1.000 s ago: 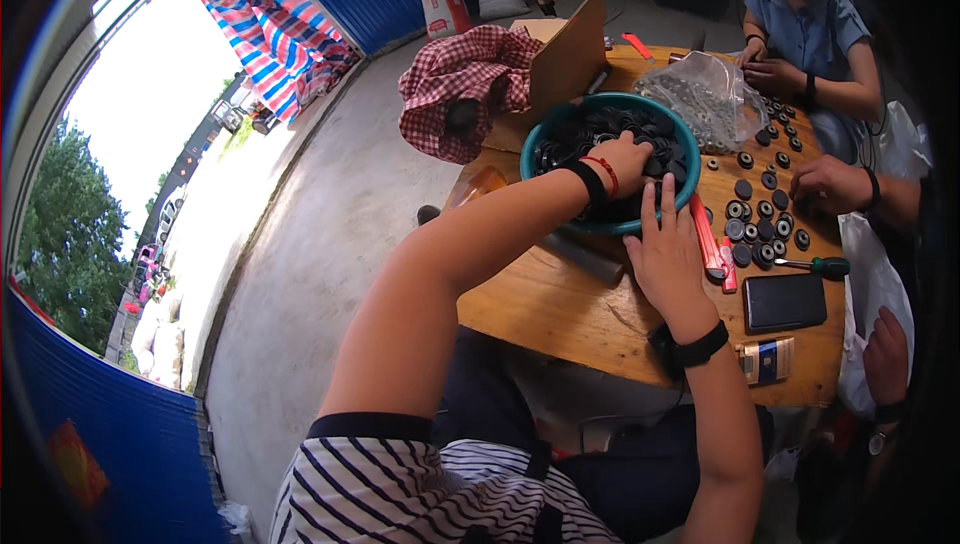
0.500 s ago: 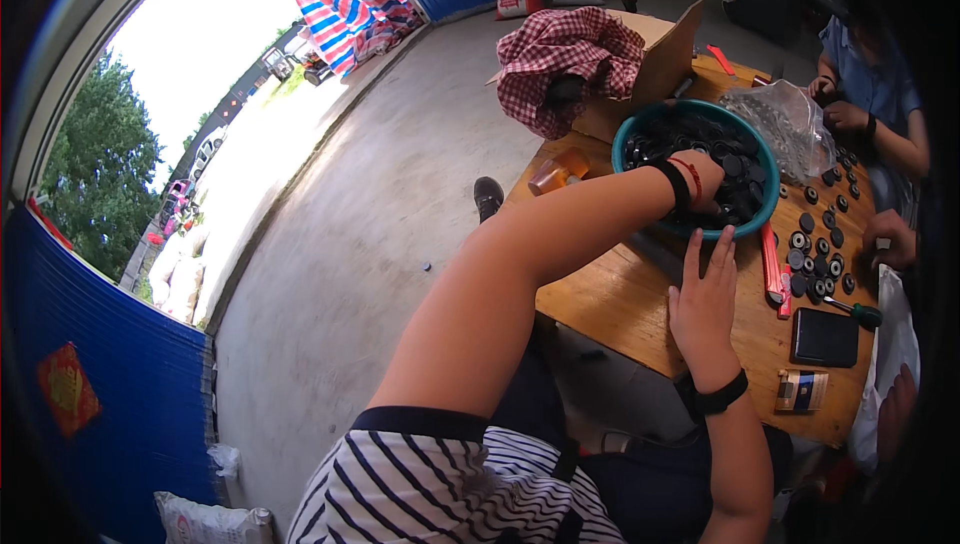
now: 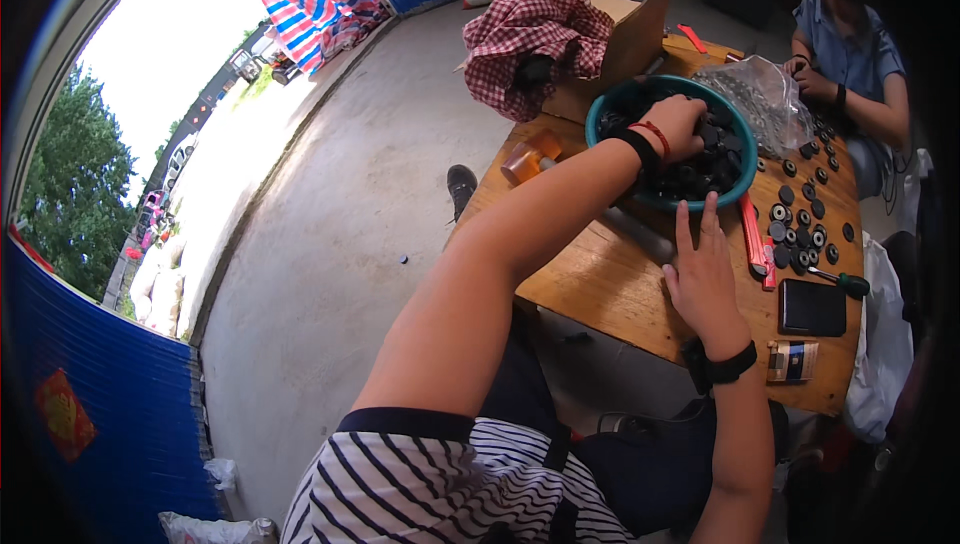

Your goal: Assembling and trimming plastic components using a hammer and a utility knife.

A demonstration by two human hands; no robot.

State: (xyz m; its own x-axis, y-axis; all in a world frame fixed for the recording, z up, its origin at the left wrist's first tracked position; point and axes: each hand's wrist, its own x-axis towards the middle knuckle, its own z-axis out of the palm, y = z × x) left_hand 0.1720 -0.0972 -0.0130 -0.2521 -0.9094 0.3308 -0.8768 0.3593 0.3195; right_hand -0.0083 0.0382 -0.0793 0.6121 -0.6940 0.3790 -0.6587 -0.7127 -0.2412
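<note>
My left hand (image 3: 674, 130) is inside a teal plastic basin (image 3: 597, 142) heaped with small black round parts (image 3: 716, 150). Its fingers curl down among the parts, and whatever is in their grip is hidden. A red string and a black band circle that wrist. Just this side of the basin, my right hand (image 3: 706, 282) has its fingers spread. Two of its fingertips reach up to the near rim; whether they touch it I cannot tell. Loose black discs and rings (image 3: 797, 222) lie on the wooden table (image 3: 590, 289) to the right of the basin.
Beside the basin are a clear bag of small parts (image 3: 765, 99), a carton (image 3: 640, 29) with checked cloth (image 3: 540, 39), and an orange cup (image 3: 530, 157). A screwdriver (image 3: 850, 284), black box (image 3: 811, 307) and red cutter (image 3: 752, 234) lie rightward. Another person (image 3: 855, 54) sits at far right.
My left hand has lifted slightly, showing more of its back and curled fingers. My right hand remains spread by the rim. The whole view has shifted; the other person's near-side hand is gone from the right.
</note>
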